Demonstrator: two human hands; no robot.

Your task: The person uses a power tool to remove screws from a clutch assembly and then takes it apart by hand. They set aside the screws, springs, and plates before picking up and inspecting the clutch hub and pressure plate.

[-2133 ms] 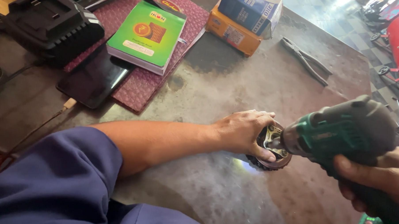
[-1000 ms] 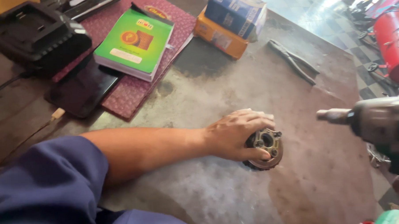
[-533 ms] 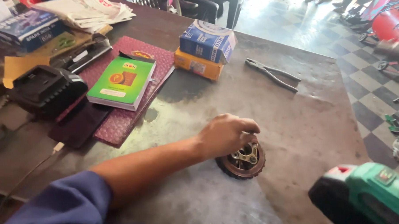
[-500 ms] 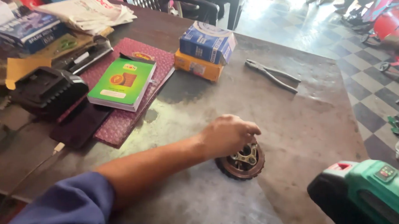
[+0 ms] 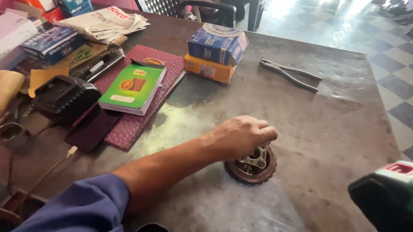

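Here, my left fingers (image 5: 262, 130) curl down over the toothed round metal hub (image 5: 251, 165), clenched on its raised centre piece, holding it flat against the grey metal surface (image 5: 334, 111). The left hand (image 5: 241, 136) sits knuckles-up, wrist straight, forearm stretched across the surface from the blue sleeve (image 5: 77, 216). I judge this a steadying step (the hub pinned, the tool off it); the next move calls for a firm hold so the hub does not spin. The green-and-black power tool (image 5: 394, 196) lies low at the lower right, well apart from the hub; my right hand is out of view. Farther off: pliers (image 5: 289, 74), stacked boxes (image 5: 217, 56), a green booklet (image 5: 132, 89).
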